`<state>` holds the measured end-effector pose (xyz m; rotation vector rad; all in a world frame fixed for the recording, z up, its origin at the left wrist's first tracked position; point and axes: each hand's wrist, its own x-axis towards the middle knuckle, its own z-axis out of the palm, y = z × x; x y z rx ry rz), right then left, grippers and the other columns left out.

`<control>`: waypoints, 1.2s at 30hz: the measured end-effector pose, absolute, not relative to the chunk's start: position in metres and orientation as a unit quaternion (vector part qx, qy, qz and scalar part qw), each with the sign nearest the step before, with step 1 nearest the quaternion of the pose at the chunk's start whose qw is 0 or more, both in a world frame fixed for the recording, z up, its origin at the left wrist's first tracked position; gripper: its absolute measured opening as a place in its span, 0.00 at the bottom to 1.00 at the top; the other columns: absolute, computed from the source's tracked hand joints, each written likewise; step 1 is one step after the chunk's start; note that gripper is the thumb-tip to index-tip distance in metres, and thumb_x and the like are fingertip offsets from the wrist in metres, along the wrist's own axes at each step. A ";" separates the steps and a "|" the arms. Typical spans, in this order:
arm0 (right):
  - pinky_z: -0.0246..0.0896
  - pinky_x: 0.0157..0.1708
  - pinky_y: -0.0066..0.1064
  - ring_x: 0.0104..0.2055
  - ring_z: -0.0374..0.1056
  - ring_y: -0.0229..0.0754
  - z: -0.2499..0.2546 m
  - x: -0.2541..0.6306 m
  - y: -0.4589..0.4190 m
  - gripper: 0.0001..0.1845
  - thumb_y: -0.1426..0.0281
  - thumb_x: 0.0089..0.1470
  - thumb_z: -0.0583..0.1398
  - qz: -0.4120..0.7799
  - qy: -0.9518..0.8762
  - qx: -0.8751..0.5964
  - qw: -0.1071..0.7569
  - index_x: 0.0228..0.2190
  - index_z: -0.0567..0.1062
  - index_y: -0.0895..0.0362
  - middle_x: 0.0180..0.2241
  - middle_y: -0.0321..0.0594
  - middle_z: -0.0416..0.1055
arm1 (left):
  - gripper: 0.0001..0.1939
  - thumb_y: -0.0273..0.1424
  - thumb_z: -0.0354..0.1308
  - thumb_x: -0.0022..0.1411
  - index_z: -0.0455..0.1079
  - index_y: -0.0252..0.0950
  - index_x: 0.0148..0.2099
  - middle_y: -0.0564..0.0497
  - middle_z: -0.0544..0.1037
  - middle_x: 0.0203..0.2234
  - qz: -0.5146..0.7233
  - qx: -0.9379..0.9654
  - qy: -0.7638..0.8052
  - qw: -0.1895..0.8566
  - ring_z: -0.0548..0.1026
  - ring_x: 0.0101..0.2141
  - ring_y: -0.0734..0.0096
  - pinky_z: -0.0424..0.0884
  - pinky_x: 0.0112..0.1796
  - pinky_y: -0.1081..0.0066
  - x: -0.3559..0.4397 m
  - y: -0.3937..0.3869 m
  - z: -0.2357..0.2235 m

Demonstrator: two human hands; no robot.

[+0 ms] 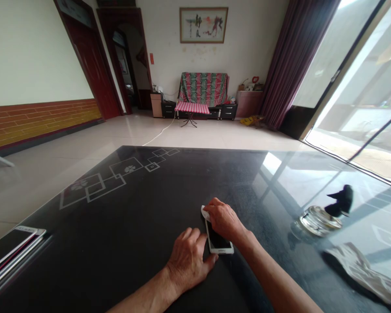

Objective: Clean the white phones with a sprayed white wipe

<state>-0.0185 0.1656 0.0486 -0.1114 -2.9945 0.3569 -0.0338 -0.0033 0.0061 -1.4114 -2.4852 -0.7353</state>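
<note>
A white-framed smartphone lies face up on the glossy black table, in front of me. My left hand is closed at its lower left, with the thumb at the bottom edge and curled fingers along the side. Over the phone's upper part, my right hand presses a small white wipe against it. The right hand and wrist hide much of the screen, and most of the wipe is under the fingers.
Several phones are stacked at the table's left edge. To the right stand a clear glass bottle with a black top and, nearer me, a crumpled grey cloth. Beyond the table is a small stand with a checkered cover.
</note>
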 end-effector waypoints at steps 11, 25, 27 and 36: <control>0.53 0.38 0.29 0.36 0.65 0.39 0.042 -0.014 0.166 0.17 0.77 0.57 0.50 0.099 -0.991 -0.057 0.066 0.38 0.77 0.51 0.41 0.40 0.68 | 0.11 0.32 0.62 0.53 0.71 0.37 0.39 0.49 0.71 0.29 -0.280 -0.486 -0.826 0.056 0.69 0.33 0.60 0.69 0.34 0.61 -0.039 -0.008 0.000; 0.51 0.40 0.29 0.39 0.62 0.38 0.041 0.023 0.153 0.16 0.78 0.56 0.53 0.141 -0.989 -0.026 0.044 0.41 0.74 0.51 0.43 0.38 0.65 | 0.07 0.29 0.63 0.52 0.71 0.37 0.35 0.50 0.70 0.27 -0.289 -0.477 -0.828 0.065 0.68 0.31 0.63 0.67 0.32 0.64 -0.038 -0.008 0.002; 0.51 0.41 0.30 0.39 0.62 0.39 0.043 0.029 0.151 0.15 0.78 0.55 0.53 0.151 -0.988 -0.021 0.037 0.40 0.74 0.51 0.42 0.38 0.65 | 0.06 0.30 0.63 0.51 0.71 0.37 0.34 0.51 0.69 0.27 -0.289 -0.471 -0.831 0.063 0.68 0.31 0.64 0.67 0.32 0.65 -0.038 -0.008 0.002; 0.53 0.42 0.30 0.40 0.62 0.40 0.040 0.054 0.145 0.16 0.79 0.56 0.53 0.189 -0.981 -0.010 0.042 0.40 0.74 0.49 0.40 0.37 0.67 | 0.08 0.31 0.63 0.52 0.72 0.38 0.36 0.51 0.69 0.27 -0.293 -0.457 -0.837 0.064 0.68 0.31 0.64 0.67 0.32 0.66 -0.038 -0.008 0.004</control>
